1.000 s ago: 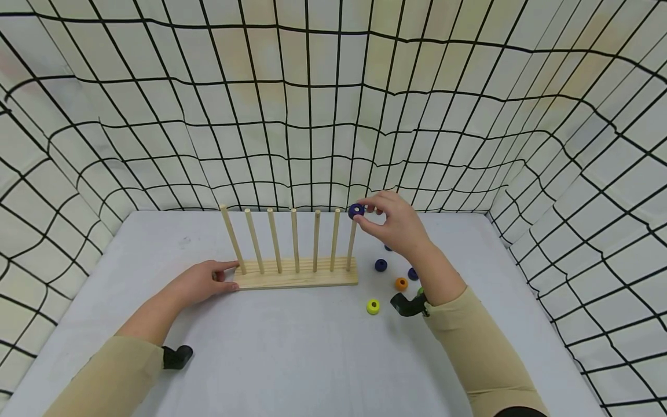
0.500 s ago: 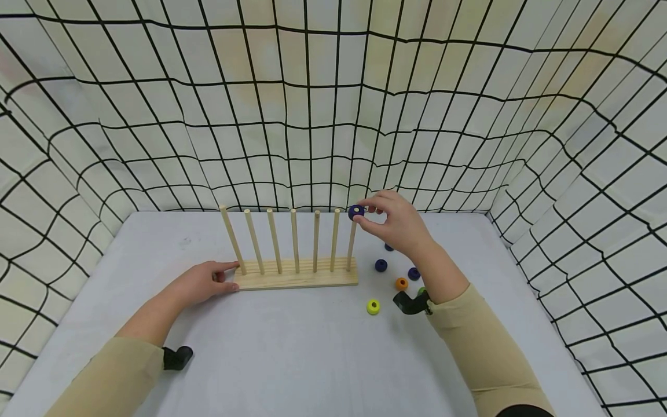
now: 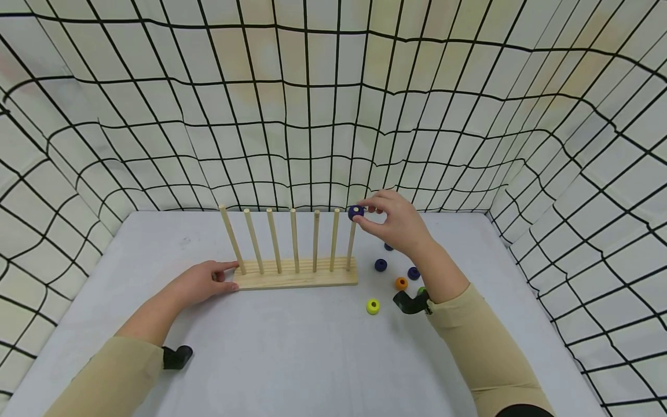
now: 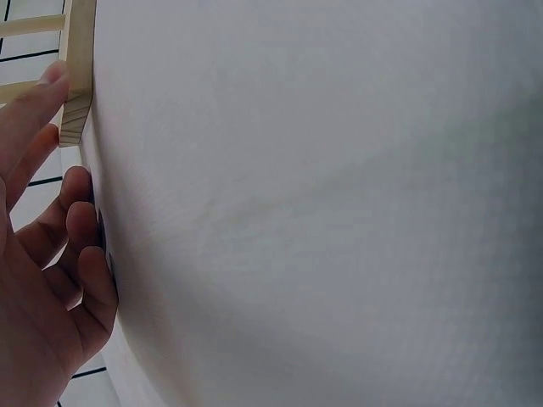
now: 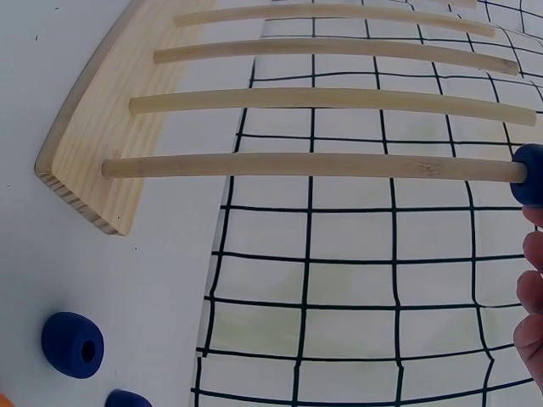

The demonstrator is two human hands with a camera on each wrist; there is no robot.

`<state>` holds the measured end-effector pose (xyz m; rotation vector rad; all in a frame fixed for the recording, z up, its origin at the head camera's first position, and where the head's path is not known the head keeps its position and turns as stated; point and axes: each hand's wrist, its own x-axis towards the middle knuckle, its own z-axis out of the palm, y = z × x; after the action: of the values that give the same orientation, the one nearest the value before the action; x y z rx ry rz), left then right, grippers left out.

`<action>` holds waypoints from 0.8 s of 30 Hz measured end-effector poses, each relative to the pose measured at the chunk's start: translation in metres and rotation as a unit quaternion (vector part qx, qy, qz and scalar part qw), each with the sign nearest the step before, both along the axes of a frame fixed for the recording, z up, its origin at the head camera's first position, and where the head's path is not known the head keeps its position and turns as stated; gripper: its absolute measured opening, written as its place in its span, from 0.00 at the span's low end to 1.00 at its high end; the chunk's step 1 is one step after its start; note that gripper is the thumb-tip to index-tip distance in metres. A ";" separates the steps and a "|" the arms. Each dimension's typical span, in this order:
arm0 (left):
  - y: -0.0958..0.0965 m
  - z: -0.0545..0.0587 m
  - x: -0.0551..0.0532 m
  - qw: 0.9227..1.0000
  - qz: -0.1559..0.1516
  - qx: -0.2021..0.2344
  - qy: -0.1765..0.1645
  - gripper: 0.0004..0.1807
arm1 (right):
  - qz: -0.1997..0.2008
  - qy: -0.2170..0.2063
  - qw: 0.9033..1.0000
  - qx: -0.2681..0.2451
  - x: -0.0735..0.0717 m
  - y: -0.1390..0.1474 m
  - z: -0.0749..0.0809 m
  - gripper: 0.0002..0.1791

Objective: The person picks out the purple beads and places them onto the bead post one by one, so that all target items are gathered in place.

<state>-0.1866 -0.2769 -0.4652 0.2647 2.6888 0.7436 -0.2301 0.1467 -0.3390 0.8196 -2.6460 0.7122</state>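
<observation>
In the head view a wooden peg rack (image 3: 297,280) with a row of upright dowels stands on the white table. My left hand (image 3: 200,282) grips the rack's left end between thumb and forefinger; the other fingers are curled, as the left wrist view shows. At the rack's right end, my right hand (image 3: 393,222) pinches a dark blue bead (image 3: 356,212) at the top of the last dowel (image 3: 351,246). The dowel's tip shows in the bead's hole. From the right wrist, the blue bead (image 5: 529,175) sits around the dowel's end, with several fingertips beside it.
Right of the rack lie loose beads: dark blue ones (image 3: 381,265), an orange one (image 3: 401,284), a yellow one (image 3: 373,306) and a partly hidden green one (image 3: 421,291). Black netting (image 3: 323,133) over white walls encloses the table (image 3: 271,359) at the back and sides.
The dowel's pale tip has come to fill the bead's hole since a second ago. My right forearm has shifted very slightly right; the left hand keeps its place on the rack.
</observation>
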 end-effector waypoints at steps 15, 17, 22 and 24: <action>-0.001 -0.001 0.000 1.000 0.001 0.001 -0.004 0.40 | 0.008 0.012 1.000 -0.013 -0.001 0.003 -0.002 0.17; -0.001 0.000 0.000 1.000 0.001 0.000 -0.004 0.40 | 0.007 0.012 1.000 -0.012 -0.001 0.004 -0.002 0.18; 0.000 0.000 0.000 1.000 0.000 0.003 -0.003 0.40 | -0.003 0.005 1.000 -0.008 -0.001 0.006 -0.002 0.18; 0.000 0.000 0.000 1.000 0.000 0.004 -0.003 0.40 | -0.006 0.000 1.000 -0.009 0.000 0.006 -0.002 0.18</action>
<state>-0.1866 -0.2770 -0.4650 0.2638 2.6804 0.7542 -0.2304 0.1531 -0.3410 0.7982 -2.6381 0.7307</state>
